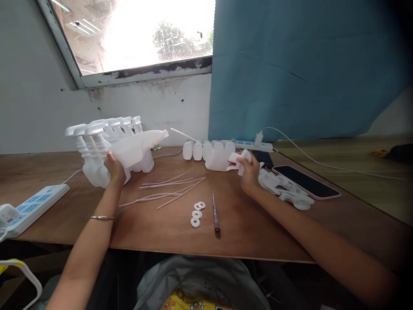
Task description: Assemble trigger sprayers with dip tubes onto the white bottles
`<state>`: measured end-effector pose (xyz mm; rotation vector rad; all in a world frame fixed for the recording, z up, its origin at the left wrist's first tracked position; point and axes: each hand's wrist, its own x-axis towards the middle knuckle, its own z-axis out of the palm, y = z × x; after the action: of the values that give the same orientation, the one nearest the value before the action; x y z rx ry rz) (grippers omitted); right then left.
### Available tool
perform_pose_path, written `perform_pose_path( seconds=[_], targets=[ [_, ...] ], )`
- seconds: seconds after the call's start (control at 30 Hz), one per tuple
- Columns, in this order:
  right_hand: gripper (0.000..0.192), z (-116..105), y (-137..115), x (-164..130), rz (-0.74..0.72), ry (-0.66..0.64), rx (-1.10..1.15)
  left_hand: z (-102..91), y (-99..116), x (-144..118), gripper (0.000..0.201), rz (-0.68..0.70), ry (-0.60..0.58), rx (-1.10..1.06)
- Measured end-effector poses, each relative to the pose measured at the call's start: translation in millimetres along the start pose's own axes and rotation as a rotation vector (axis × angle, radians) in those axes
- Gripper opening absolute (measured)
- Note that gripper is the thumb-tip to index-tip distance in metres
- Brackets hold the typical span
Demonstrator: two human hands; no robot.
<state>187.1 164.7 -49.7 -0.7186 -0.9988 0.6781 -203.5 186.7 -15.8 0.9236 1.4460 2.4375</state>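
My left hand (115,168) is closed around the base of a white plastic spray bottle (137,148), tipped on its side with its neck pointing right. In my right hand (250,172) is a white trigger sprayer (239,157), partly hidden by the fingers. A thin white tube (182,134) slants toward the bottle's mouth, its tip just apart from it; it seems to run back to the sprayer. Behind my left hand stand several upright spray bottles (93,150) with sprayers fitted. Near my right hand lie several loose trigger sprayers (285,189).
Several thin tubes (161,196), white ring washers (195,214) and a screwdriver (216,215) lie mid-table. Several bottles (219,155) lie at the back. A phone (306,181) is at right. Power strips sit at left (38,206) and back right (251,144), with a trailing cable.
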Motion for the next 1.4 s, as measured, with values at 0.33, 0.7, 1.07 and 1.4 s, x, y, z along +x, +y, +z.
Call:
perform_pose_path(
  seconds=[0.33, 0.7, 1.07, 1.4],
  targets=[
    [0.021, -4, 2, 0, -0.029, -0.110, -0.102, 0.8, -10, 2, 0.033, 0.009, -0.059, 0.023],
    [0.021, 13, -8, -32, -0.328, -0.543, -0.347, 26.3, -18, -63, 0.050, -0.142, -0.538, 0.034],
    [0.041, 15, -9, -40, 0.166, -0.452, -0.307, 25.9, -22, -78, 0.046, -0.092, -0.621, 0.000],
    [0.049, 19, -23, -39, 0.185, -0.486, -0.264, 25.2, -18, -82, 0.045, -0.028, -0.575, 0.008]
  ],
)
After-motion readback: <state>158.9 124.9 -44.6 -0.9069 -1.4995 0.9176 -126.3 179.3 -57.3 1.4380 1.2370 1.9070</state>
